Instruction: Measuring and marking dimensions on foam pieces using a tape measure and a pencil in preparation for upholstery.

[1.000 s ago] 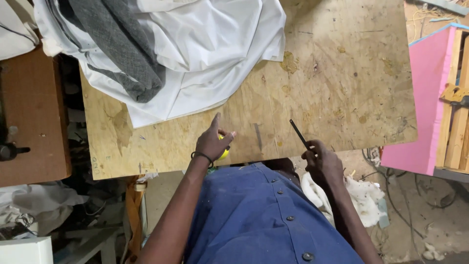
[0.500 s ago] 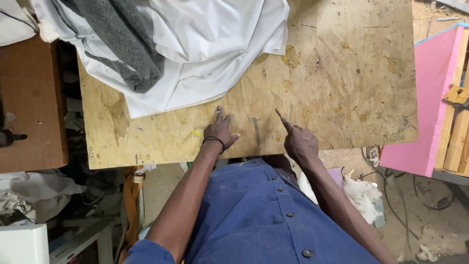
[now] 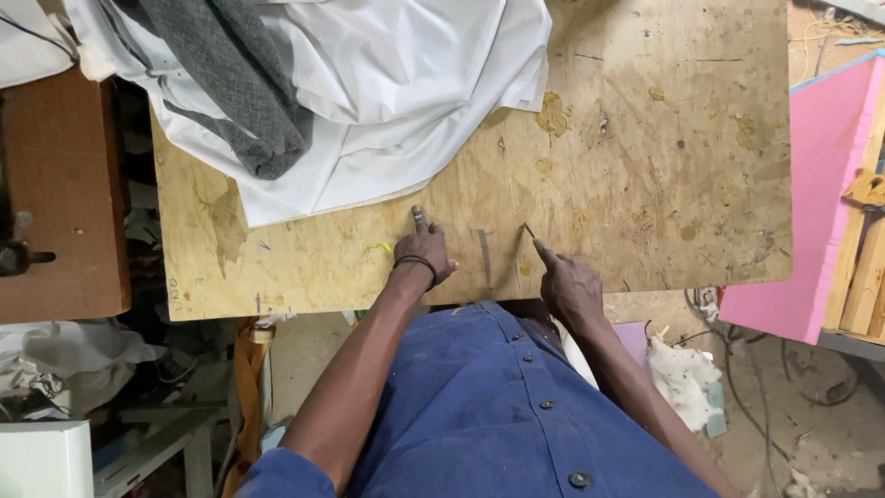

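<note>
Head view: the rough chipboard desk [image 3: 645,138] fills the middle, with a crumpled white cloth [image 3: 387,101] heaped toward 11 o'clock and a folded grey knitted fabric [image 3: 230,74] lying on top of that cloth. No open container shows on the board. A short dark flat strip [image 3: 485,255] lies on the desk between the two hands, near the front edge, touching neither. A small yellow scrap [image 3: 380,247] sits just at 9 o'clock of the left hand. At 3 o'clock a pink panel [image 3: 820,184] stands beside the desk with pale wooden slats [image 3: 862,267] against it; at 9 o'clock is a brown wooden table top [image 3: 55,203]. White rags [image 3: 682,373] lie on the floor toward 4 o'clock.

The left hand [image 3: 424,249], a black band at its wrist, rests on the board with the index finger stretched toward 12 o'clock and the other fingers loosely curled, gripping nothing that can be seen. The right hand [image 3: 569,286] is closed around a thin dark pencil-like stick [image 3: 531,233], its index finger laid along it and the tip pressed to the board toward 11 o'clock.
</note>
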